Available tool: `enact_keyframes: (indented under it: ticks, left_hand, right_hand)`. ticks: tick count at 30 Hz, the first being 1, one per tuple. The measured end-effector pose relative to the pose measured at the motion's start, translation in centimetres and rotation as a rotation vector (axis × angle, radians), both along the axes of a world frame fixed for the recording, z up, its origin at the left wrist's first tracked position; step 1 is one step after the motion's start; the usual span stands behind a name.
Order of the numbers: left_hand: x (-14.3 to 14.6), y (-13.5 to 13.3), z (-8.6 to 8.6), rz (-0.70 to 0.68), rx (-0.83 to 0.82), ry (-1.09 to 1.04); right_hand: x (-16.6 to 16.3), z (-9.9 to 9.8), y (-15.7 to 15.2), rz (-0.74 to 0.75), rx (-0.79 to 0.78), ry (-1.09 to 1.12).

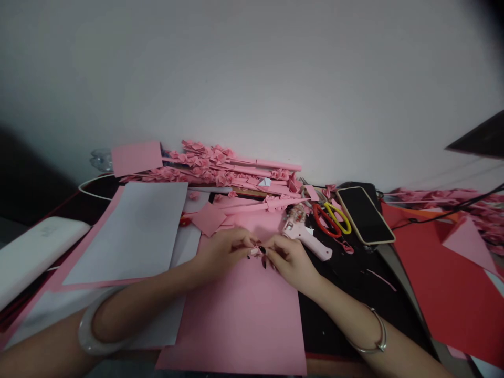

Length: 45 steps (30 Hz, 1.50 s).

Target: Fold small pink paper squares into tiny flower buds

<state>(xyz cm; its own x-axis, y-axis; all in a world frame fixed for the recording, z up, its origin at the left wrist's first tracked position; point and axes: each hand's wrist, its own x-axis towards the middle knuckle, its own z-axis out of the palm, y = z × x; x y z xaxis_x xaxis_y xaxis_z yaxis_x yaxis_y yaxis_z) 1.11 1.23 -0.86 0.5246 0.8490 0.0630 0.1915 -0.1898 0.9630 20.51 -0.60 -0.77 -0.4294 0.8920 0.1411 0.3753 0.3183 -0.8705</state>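
Over a large pink paper sheet (244,320), both hands meet fingertip to fingertip. A small pink folded paper piece (255,251) sits pinched between them; its exact shape is partly hidden by the fingers. My left hand (222,252) grips it from the left, closed in a pinch. From the right, my right hand (293,262) pinches its other side with thumb and index finger. Just beyond the right hand lies a pink glue gun (311,242). A square of pink paper (209,218) rests near the left hand.
Several pink paper roses (212,157) on stems lie along the wall. Right of centre are scissors with red handles (326,220), yellow-handled scissors (339,216) and a phone (365,215). White sheets (134,231) and a white power bank (39,252) lie left, red paper (444,273) right.
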Motion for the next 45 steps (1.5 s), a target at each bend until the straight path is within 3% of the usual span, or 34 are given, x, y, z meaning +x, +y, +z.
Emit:
enact_keyframes:
  ticks: [7,12,21,28,32,39,45]
  left_hand:
    - [0.05,-0.12,0.68,0.122,0.015,0.079]
    - [-0.08,-0.19,0.17,0.253,-0.089,-0.017]
    - [0.02,-0.22,0.73,0.176,-0.029,0.062]
    - [0.18,-0.37,0.35,0.106,-0.174,-0.048]
    - [0.39,-0.33,0.5,0.108,-0.25,-0.137]
    - [0.35,-0.1,0.94,0.161,-0.256,-0.199]
    - [0.42,-0.12,0.99,0.165,-0.224,-0.141]
  right_hand:
    - [-0.14,-0.08,-0.01,-0.002,0.003,-0.017]
    - [-0.26,-0.04,-0.09,0.0,0.006,-0.015]
    - [-0.22,0.03,-0.12,0.03,0.008,-0.048]
    - [-0.21,0.41,-0.04,0.064,0.05,-0.092]
    - [-0.28,0.09,-0.07,0.007,0.001,-0.032]
    - [-0.49,0.41,-0.51,-0.036,0.192,-0.075]
    - [-0.55,0.28,-0.52,-0.049,0.199,-0.108]
